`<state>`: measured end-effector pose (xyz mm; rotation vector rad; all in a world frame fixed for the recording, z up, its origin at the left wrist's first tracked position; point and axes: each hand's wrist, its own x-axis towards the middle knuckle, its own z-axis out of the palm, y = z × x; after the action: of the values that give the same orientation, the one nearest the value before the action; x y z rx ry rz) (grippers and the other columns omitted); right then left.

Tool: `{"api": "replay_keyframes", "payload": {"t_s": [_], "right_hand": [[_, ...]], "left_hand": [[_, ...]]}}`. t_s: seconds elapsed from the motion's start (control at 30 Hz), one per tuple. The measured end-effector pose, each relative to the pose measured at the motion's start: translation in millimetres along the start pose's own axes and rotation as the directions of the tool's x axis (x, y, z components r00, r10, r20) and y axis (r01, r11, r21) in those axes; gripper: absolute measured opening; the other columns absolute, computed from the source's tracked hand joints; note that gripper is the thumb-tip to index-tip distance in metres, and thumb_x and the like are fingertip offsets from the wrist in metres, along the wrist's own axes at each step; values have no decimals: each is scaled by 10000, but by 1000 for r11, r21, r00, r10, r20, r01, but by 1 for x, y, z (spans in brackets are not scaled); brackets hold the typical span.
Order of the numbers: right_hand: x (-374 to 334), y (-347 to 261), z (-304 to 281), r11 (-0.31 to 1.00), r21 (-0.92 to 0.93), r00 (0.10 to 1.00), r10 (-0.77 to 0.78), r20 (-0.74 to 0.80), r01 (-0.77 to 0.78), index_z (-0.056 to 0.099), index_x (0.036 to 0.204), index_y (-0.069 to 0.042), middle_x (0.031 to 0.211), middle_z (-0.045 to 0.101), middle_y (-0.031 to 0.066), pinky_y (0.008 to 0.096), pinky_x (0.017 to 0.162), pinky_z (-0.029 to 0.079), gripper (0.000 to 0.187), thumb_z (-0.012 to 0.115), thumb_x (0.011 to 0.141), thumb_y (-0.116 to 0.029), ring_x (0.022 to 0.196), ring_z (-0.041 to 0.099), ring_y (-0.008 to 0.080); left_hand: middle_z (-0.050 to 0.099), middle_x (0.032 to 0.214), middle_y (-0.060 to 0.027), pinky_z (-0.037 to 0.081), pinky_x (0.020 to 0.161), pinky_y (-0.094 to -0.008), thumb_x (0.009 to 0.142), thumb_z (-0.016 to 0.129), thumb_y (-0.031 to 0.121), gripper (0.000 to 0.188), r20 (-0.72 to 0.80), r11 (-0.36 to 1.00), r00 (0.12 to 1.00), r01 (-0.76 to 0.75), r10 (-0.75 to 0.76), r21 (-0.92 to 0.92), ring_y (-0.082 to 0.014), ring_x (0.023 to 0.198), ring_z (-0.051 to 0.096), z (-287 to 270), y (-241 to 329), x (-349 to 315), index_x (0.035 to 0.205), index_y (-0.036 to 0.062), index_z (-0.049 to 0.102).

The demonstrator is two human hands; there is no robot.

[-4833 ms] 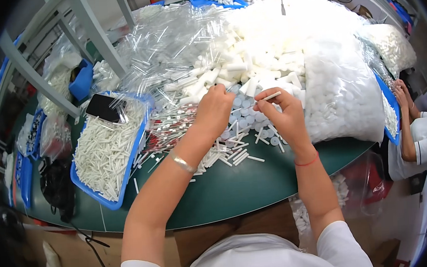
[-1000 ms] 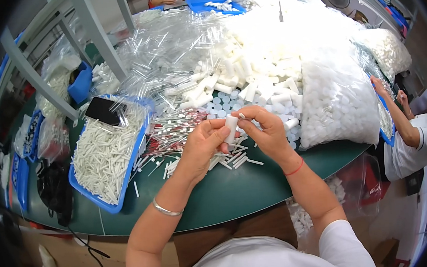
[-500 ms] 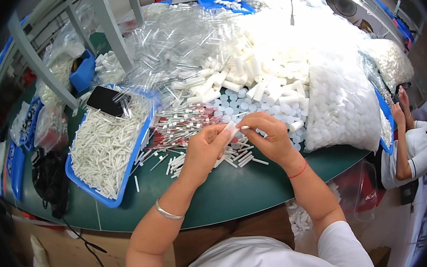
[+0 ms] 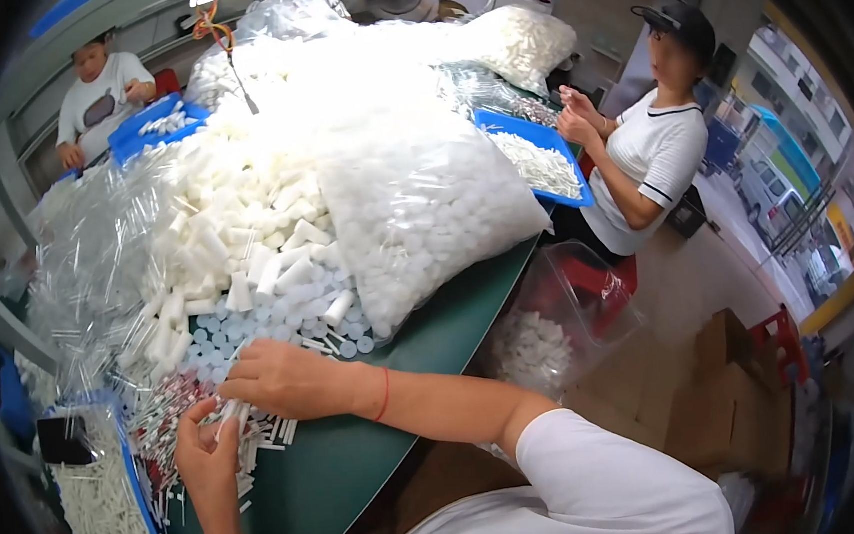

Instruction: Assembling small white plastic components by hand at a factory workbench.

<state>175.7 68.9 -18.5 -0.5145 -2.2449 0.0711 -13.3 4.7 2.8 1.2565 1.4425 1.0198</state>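
My left hand holds a short white translucent tube between thumb and fingers, low over the table. Over the tube's far end is my right hand, its fingers drawn together; what they grip is hidden. Thin white sticks lie scattered on the green tabletop beside the hands. Just left of them is a heap of thin red-and-white pieces. Round translucent discs lie beyond my right hand, with larger white cylinders piled behind them.
A big clear bag of white pieces stands on the right. At the near left, a blue tray holds white sticks and a black phone. One co-worker is at right beside another blue tray; another sits far left.
The view has swung to the right, so the table appears shifted left and the right-hand co-worker shows more fully. My hands still meet at the tube; my right hand now covers its end.
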Motion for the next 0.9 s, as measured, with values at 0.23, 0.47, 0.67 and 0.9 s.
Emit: {"api": "replay_keyframes", "payload": {"t_s": [0.23, 0.47, 0.67, 0.9], "right_hand": [[4, -21, -2, 969, 246, 993, -16, 119, -14, 507, 1217, -20, 1031, 574, 134, 406, 836, 425, 550, 660, 689, -44, 880, 553, 324], [3, -32, -104, 992, 120, 928, 72, -367, -30, 528, 1151, -16, 1173, 639, 140, 365, 852, 481, 298, 628, 893, -128, 907, 651, 229], [-21, -163, -368, 827, -524, 49, -543, -838, 206, 591, 1000, 97, 991, 581, 192, 351, 785, 410, 257, 436, 861, -53, 787, 476, 192], [27, -91, -208, 929, -63, 828, 294, -477, -365, 646, 1074, -19, 905, 671, 45, 324, 783, 479, 205, 598, 894, -103, 852, 615, 180]], "left_hand": [[667, 764, -38, 332, 480, -178, 861, 642, 50, 409, -56, 1000, 998, 15, -14, 10, -23, 558, 504, 5, 1, -3, 1242, 28, 496], [652, 737, -30, 274, 444, -176, 872, 643, 171, 389, 24, 994, 999, -36, 38, -106, -18, 500, 406, -2, 2, -4, 1199, -1, 524], [675, 773, -77, 296, 438, -167, 895, 606, 148, 251, 78, 977, 994, -64, 82, -204, -27, 500, 437, -4, 2, -11, 1093, -5, 587], [697, 790, -80, 311, 447, -172, 884, 619, 86, 202, 132, 956, 989, -20, 61, -294, -25, 497, 455, -1, 8, -16, 1064, -3, 594]]}}
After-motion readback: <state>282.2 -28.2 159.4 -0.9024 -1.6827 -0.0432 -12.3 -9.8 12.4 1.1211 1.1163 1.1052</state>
